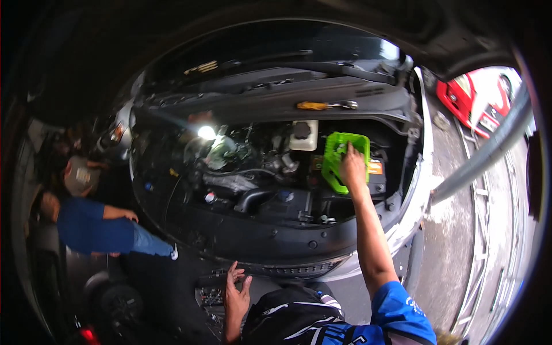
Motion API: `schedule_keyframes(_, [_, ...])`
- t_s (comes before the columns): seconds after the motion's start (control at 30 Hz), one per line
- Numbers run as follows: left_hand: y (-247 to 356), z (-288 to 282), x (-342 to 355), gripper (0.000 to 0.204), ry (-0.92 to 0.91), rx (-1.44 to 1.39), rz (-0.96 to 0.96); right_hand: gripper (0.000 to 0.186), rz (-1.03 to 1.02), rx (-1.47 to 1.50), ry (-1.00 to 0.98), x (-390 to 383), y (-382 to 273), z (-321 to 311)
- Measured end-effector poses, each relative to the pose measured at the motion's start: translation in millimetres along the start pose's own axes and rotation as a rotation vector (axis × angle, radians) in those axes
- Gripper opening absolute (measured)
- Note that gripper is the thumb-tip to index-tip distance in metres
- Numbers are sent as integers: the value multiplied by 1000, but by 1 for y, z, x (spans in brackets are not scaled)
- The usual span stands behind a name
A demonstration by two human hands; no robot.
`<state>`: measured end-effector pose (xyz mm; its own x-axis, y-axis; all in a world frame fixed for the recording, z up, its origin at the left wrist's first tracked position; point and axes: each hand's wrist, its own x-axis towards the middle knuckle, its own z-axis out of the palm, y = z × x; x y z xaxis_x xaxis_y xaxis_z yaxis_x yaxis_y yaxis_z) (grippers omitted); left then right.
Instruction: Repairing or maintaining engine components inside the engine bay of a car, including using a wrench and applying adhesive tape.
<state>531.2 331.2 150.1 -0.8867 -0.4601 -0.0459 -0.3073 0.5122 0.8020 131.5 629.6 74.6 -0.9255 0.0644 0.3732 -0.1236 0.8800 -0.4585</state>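
Observation:
My right hand (353, 168) reaches into a bright green plastic tray (363, 140). Its fingers are drawn together and point down among small parts in the tray; whatever they pinch is too small to make out. The tray rests on top of the car battery (376, 178), which has an orange label. Near the front edge of the engine bay, my left hand (236, 297) is held up with fingers apart and nothing in it.
A ratchet (326, 106) with a yellow handle lies on the cowl. A white reservoir (303, 135) with a black cap stands left of the tray. A lit work lamp (206, 133) shines over the engine. People (98, 225) are at the left; a red car (471, 98) stands at right.

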Motion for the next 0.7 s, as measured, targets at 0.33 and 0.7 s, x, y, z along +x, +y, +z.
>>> schedule_keyframes(0.33, [-45,-59,46,60,-4,10,-30,42,-254,546,-85,-123,-157,-30])
schedule_keyframes(0.7, [-95,-168,308,26,-73,50,351,39,-158,202,-86,-160,-276,74])
